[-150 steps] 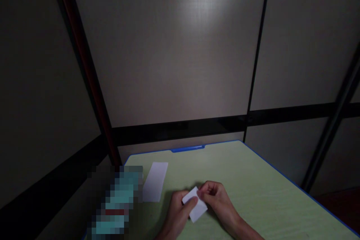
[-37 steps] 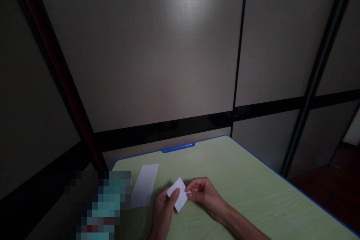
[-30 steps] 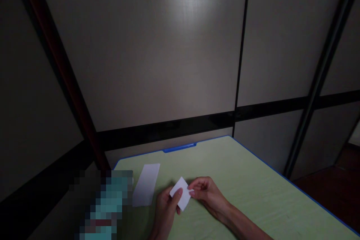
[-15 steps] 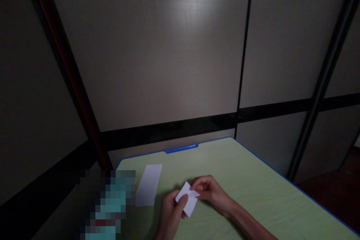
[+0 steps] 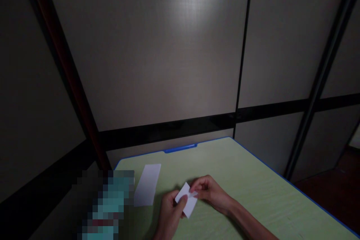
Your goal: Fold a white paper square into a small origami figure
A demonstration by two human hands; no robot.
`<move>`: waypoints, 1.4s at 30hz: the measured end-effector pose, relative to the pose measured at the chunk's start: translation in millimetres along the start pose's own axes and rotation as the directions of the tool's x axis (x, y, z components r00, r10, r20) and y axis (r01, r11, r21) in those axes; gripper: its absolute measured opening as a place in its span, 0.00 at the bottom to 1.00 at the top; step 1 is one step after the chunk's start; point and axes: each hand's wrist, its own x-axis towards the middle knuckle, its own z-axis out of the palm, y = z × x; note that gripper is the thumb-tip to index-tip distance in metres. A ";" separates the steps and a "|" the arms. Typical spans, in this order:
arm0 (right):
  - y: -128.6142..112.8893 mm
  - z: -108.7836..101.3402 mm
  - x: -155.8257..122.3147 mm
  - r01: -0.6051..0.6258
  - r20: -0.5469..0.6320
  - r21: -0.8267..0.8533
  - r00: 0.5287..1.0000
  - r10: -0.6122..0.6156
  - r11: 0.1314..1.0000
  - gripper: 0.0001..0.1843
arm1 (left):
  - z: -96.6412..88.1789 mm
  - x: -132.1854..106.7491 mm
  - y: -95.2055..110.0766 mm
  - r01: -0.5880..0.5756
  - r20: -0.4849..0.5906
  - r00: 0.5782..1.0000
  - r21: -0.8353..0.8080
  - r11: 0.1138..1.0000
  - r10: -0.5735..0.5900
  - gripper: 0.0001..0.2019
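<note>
In the head view, the left hand (image 5: pixel 169 207) is pinching a folded white paper (image 5: pixel 189 205) under its thumb, while the right hand (image 5: pixel 209 192) is pinching a small flap at the paper's right side. The paper is lying between the hands, one corner pointing away from the person; its long axis is unclear. Left of the left hand, a white strip (image 5: pixel 147 185) is resting lengthwise away from the person on a green, blue-edged table (image 5: pixel 247 191). Beyond both hands, grey panels (image 5: pixel 168 60) are standing, crossed by a black band (image 5: pixel 168 130).
</note>
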 end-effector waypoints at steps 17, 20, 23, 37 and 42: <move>-0.6 2.0 0.6 0.002 -0.036 0.034 0.999 -0.001 0.999 0.05 | 1.1 -2.5 4.2 -0.004 -0.019 1.000 0.004 1.000 0.004 0.16; -2.7 3.2 -0.3 -0.009 -0.038 0.058 0.999 0.012 0.998 0.06 | 1.1 -2.9 3.8 -0.003 -0.014 1.000 0.001 1.000 0.003 0.16; -3.5 3.3 -0.5 -0.012 -0.027 0.078 1.000 0.014 0.997 0.05 | 0.3 -1.8 2.1 -0.009 -0.014 1.000 -0.004 1.000 0.009 0.17; -5.4 2.6 -0.7 -0.012 0.017 0.126 1.000 0.010 0.992 0.06 | -2.2 0.9 -1.4 -0.037 -0.031 0.999 -0.005 0.999 0.037 0.17; -4.0 1.0 -0.7 0.005 0.003 0.131 1.000 -0.005 0.991 0.05 | -1.3 0.5 -1.6 -0.038 -0.012 0.999 -0.017 0.999 0.038 0.16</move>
